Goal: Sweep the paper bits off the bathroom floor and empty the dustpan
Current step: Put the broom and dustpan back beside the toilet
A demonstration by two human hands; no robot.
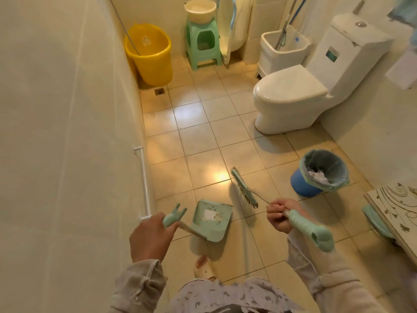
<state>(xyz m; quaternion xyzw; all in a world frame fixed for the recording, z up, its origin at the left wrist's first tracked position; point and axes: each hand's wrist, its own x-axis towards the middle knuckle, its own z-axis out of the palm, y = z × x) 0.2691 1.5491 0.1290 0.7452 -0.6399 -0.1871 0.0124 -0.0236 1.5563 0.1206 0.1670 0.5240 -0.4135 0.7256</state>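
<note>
Our left hand [151, 236] is closed around the dustpan [212, 220] handle, holding the pan low with its mouth turned toward the brush, so the load stays in the back of the tray. Paper bits [211, 215] lie inside it, a white patch with small dark specks around. Our right hand [279, 216] is wrapped tight round the broom [244, 188] handle, near its green end, with the bristle head just beside the pan's open edge; we judge this pairing is meant to push the last scraps in without a gap for them to slip under. The floor [198, 136] ahead looks bare of paper, so the sweeping seems nearly done, and the emptying is what is left. The bin [320, 172], blue with a liner and some white waste already in it, stands to our right, near the broom head and apart from the pan. Between pan and bin lies the broom itself, so we would likely need to lift the pan over it or draw the broom aside. The toilet [291, 96] stands beyond the bin, and a patterned board [397, 213] juts in at the right, narrowing the room there. A yellow bucket [150, 55] and a green stool [203, 41] sit well away at the far wall, and our slipper [204, 266] is just behind the pan.
</note>
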